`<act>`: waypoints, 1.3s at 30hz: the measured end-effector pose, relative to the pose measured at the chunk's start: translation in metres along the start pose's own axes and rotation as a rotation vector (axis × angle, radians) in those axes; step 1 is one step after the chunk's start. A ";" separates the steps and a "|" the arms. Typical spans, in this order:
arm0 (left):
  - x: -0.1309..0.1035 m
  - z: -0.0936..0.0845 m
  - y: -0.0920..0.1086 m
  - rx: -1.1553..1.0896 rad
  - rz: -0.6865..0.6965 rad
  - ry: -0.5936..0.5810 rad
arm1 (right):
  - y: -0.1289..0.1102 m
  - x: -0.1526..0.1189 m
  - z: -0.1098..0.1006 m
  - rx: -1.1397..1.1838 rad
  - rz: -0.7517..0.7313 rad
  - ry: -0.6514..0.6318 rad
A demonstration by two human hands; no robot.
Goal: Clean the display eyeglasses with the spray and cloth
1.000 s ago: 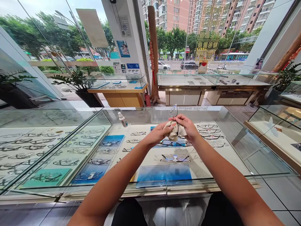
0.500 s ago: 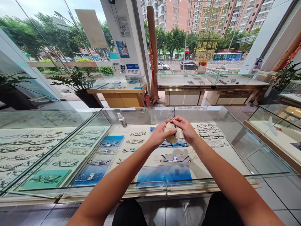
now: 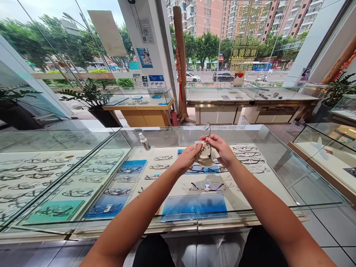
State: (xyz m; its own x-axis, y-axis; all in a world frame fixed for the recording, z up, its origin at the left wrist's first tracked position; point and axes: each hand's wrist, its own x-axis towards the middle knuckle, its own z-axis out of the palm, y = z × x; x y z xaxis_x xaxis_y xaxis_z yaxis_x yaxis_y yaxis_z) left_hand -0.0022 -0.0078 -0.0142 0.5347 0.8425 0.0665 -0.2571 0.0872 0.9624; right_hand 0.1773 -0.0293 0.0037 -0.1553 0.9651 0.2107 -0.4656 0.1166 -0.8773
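Note:
Above the glass counter I hold a pair of eyeglasses (image 3: 206, 130) and a cream cleaning cloth (image 3: 205, 155). One lens and its rim stick up past my fingertips; the cloth covers much of the rest. My left hand (image 3: 189, 155) is closed on the cloth, its thumb pressing the printed side. My right hand (image 3: 221, 148) pinches the frame near its middle, with some cloth bunched beneath the fingers. A dark temple arm crosses the cloth between both hands.
Beneath my hands is a glass display counter (image 3: 250, 203) with rows of eyeglasses (image 3: 207, 186) inside. A small white spray bottle (image 3: 144, 141) stands at the left, toward its back. More showcases (image 3: 217, 97) line the window, and another (image 3: 328, 155) is at right.
The cloth has been turned and spread, so its printed side now shows. The eyeglasses have shifted slightly right and tilted, with my right hand moving along a little.

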 end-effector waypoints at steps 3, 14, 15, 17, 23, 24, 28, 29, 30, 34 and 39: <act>0.005 -0.008 0.001 -0.036 0.044 0.036 | -0.004 0.001 -0.003 -0.029 -0.052 0.032; 0.007 -0.016 0.018 -0.026 0.130 0.096 | 0.006 0.004 -0.007 -0.221 -0.045 -0.082; 0.007 -0.016 0.019 -0.023 0.126 0.099 | 0.006 0.004 -0.007 -0.238 -0.034 -0.088; 0.006 -0.017 0.019 -0.021 0.122 0.103 | 0.007 0.004 -0.006 -0.266 -0.024 -0.092; 0.008 -0.020 0.015 -0.012 0.143 0.115 | 0.007 0.004 -0.007 -0.291 -0.011 -0.110; 0.008 -0.020 0.014 -0.012 0.149 0.119 | 0.008 0.004 -0.007 -0.298 -0.010 -0.109; 0.008 -0.021 0.015 -0.011 0.152 0.140 | 0.009 0.005 -0.007 -0.318 0.004 -0.099; 0.008 -0.021 0.016 -0.007 0.148 0.145 | 0.009 0.006 -0.006 -0.318 0.009 -0.096; 0.008 -0.022 0.016 -0.003 0.145 0.149 | 0.009 0.006 -0.006 -0.316 0.014 -0.093; 0.008 -0.024 0.019 -0.004 0.142 0.148 | 0.007 0.004 -0.003 -0.282 0.029 -0.074; 0.008 -0.025 0.019 -0.014 0.141 0.126 | 0.006 0.002 0.001 -0.225 0.031 -0.055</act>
State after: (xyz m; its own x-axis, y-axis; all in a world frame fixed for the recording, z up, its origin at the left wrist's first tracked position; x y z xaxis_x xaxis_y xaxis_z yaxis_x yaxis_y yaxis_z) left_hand -0.0230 0.0139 -0.0019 0.3877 0.9067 0.1663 -0.3342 -0.0299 0.9420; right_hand 0.1734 -0.0270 -0.0007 -0.2168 0.9554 0.2004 -0.2552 0.1427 -0.9563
